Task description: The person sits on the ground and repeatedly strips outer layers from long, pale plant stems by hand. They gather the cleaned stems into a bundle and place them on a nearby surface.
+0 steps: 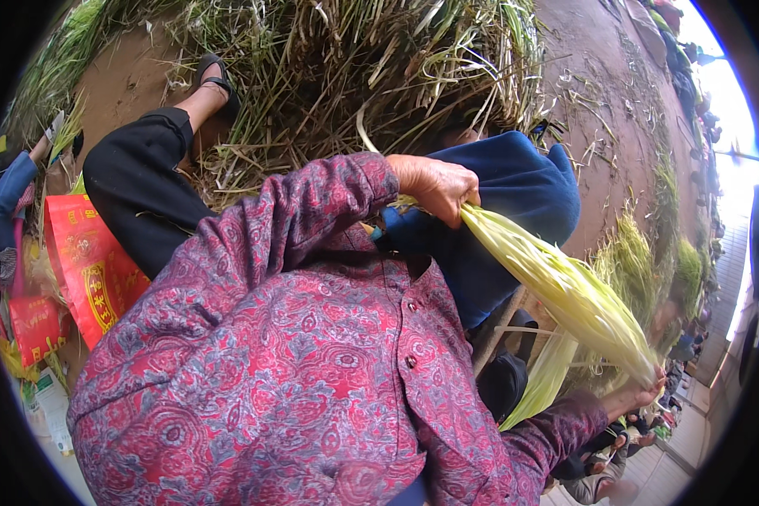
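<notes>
A long bunch of pale yellow-green leafy stalks [550, 272], like blanched chives or garlic leaves, stretches between my two hands. My left hand [439, 188] grips its narrow end above the dark blue cloth [512, 183] over my knee. Out at the lower right, my right hand [646, 387] holds the whitish far end; its fingers are small and partly hidden. Below the bunch lie more pale flat leaves [547, 376], partly covered by my right sleeve.
A large heap of green and dry stalks [354, 76] covers the ground ahead. Red printed bags [95, 265] stand at left by my black-trousered leg [145, 171]. Green bundles [626, 259] lie on the brown ground [598, 126] at right. Other people [607, 468] are nearby.
</notes>
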Tool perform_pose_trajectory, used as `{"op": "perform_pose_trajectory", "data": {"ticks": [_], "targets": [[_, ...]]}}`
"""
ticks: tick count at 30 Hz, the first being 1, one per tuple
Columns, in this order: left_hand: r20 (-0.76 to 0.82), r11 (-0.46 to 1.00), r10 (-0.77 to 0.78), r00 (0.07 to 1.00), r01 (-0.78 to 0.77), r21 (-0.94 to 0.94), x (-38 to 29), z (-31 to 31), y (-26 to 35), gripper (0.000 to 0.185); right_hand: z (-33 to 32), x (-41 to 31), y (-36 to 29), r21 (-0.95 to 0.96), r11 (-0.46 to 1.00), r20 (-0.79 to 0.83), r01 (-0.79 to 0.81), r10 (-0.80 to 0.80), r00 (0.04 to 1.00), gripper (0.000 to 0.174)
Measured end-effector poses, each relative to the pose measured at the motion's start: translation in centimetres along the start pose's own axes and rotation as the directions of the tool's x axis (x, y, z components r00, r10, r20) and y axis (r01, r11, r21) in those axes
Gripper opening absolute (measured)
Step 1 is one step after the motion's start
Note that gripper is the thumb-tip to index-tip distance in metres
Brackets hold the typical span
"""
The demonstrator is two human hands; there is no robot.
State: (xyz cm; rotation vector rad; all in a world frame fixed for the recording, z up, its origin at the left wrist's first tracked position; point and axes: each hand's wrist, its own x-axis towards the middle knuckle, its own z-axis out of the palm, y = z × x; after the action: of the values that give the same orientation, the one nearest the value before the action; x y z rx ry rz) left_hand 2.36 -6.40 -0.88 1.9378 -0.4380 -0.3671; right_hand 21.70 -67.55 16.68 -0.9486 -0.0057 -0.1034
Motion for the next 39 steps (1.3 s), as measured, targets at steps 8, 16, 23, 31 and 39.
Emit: {"op": "perform_pose_trajectory", "data": {"ticks": [8,16,23,31,39], "targets": [[0.141,0.951,-0.125,0.982,0.159,-0.266,-1.8,-1.4,-1.9,0.015,-3.3,-0.9,-0.6,0.088,0.996,-0.034,-0.011,0.014,0.999,0.008],[-0.193,0.852,-0.213,0.958,0.086,-0.516,-2.9,2.7,-5.3,0.023,-2.3,-3.1,0.2,-0.066,0.996,-0.175,0.056,-0.067,0.982,0.009],[-0.448,0.916,-0.377,0.81,0.399,-0.05,-3.3,6.0,-4.7,0.044,1.6,-3.4,0.5,0.06,0.998,-0.028,-0.031,0.033,0.999,0.013],[-0.36,0.749,-0.577,0.733,0.651,0.125,0.5,6.6,-5.4,0.023,6.0,-1.3,2.7,0.196,0.945,0.23,-0.263,0.216,0.949,0.018],[-0.074,0.264,-0.958,0.277,0.953,0.151,-11.2,7.9,-14.9,0.034,6.5,1.0,1.3,0.225,0.931,0.319,-0.287,0.208,0.925,0.019]]}}
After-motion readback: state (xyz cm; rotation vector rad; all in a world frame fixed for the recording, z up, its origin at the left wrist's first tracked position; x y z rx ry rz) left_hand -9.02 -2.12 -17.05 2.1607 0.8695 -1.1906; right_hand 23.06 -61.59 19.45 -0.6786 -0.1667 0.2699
